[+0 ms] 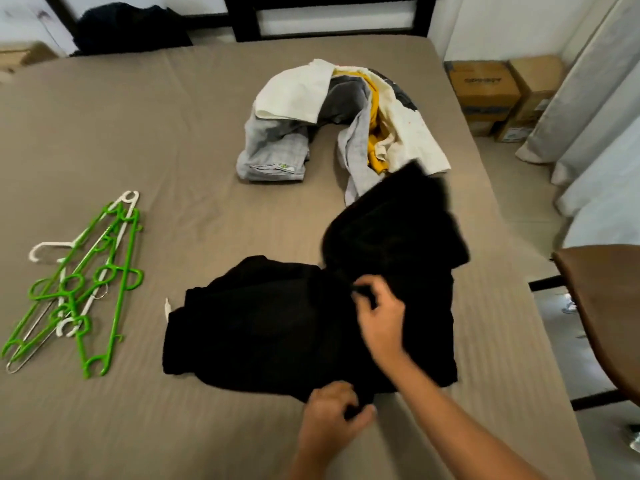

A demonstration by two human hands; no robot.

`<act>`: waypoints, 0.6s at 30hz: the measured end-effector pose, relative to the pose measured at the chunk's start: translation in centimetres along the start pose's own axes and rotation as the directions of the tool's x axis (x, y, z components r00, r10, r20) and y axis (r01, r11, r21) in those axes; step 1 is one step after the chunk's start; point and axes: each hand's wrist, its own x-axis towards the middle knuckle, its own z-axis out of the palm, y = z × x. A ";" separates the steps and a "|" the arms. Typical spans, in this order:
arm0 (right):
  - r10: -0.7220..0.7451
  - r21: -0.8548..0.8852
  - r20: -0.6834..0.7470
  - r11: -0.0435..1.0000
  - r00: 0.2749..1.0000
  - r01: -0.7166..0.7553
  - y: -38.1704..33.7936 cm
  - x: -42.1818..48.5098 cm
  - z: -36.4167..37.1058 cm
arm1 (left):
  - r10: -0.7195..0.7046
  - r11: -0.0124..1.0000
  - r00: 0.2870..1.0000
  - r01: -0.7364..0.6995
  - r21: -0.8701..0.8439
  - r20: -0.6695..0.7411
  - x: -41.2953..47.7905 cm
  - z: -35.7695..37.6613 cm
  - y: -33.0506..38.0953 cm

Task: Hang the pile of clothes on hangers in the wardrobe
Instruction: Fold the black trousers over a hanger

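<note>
L hand (332,408) & R hand (381,322) both pinch black garment (263,323); hangers (83,285) lie well left, nearer L hand.

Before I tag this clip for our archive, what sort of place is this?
Most likely a bedroom: a wide bed with a dark headboard, a pile of clothes and hangers lying on it, and curtains on the right. The left hand and right hand grip a black garment.
</note>
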 end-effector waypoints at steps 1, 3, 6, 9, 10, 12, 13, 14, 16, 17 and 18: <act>0.002 -0.012 0.120 1.000 0.993 -0.001 0.1 -1.7 1.5 | -0.200 0.970 0.976 0.185 -0.160 -0.089 0.2 -1.5 -0.8; 0.016 -0.039 0.282 0.999 0.959 -0.005 0.2 -4.1 3.3 | -0.657 0.715 0.739 0.547 -0.435 -0.151 1.2 -5.1 -2.7; -0.026 -0.081 0.370 0.995 0.929 0.060 -0.7 -6.2 5.0 | -0.893 0.063 0.393 0.592 -0.803 0.220 3.5 -9.5 -5.8; -0.118 -0.204 0.392 0.956 0.912 0.212 -1.7 -6.9 6.1 | -0.641 -0.329 0.512 0.490 -0.807 0.572 5.4 -12.7 -7.1; -0.176 -0.246 0.403 0.924 0.898 0.291 -1.9 -7.0 6.3 | -0.579 -0.346 0.524 0.535 -0.771 0.624 6.2 -13.3 -7.1; -0.334 -0.296 0.442 0.822 0.832 0.487 -2.1 -7.0 6.6 | -0.548 -0.261 0.503 0.656 -0.708 0.668 8.0 -13.8 -7.1; -0.408 -0.308 0.465 0.757 0.785 0.576 -2.2 -7.1 6.7 | -0.568 -0.170 0.492 0.714 -0.679 0.659 8.9 -14.0 -6.8; -0.462 -0.324 0.482 0.696 0.745 0.641 -2.1 -7.0 6.7 | -0.591 -0.057 0.497 0.760 -0.647 0.635 9.8 -14.2 -6.3; -0.506 -0.382 0.483 0.613 0.715 0.692 -1.4 -6.7 6.1 | -0.641 0.095 0.517 0.787 -0.610 0.567 11.2 -14.0 -5.8; -0.496 -0.432 0.462 0.598 0.735 0.675 -0.5 -6.5 5.4 | -0.654 0.090 0.531 0.761 -0.642 0.538 11.7 -14.0 -5.4; -0.447 -0.495 0.431 0.610 0.784 0.619 0.6 -6.3 4.5 | -0.660 0.029 0.538 0.715 -0.698 0.524 11.9 -14.3 -5.0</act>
